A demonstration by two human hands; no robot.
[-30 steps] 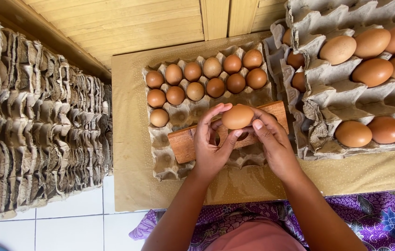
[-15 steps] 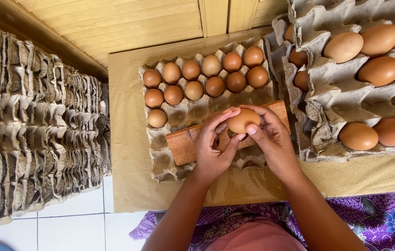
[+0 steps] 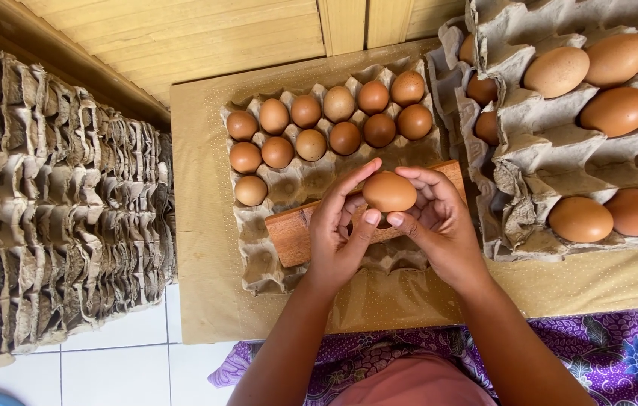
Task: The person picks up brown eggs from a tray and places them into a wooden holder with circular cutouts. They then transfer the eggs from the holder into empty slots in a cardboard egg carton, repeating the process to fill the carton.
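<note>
Brown egg (image 3: 389,191) perhaps slightly higher than before

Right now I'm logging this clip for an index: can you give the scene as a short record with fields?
Left hand: grips brown egg, jointly
Right hand: same egg, fingers curled round it
Under hands: wooden block lying on partly filled egg tray
Tray eggs: thirteen, back rows
Right side: stacked trays of larger eggs
Left side: pile of empty trays
Surface: tan board

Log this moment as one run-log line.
hands: left and right both hold brown egg | under: wooden block on egg tray | tray: partly filled
</note>
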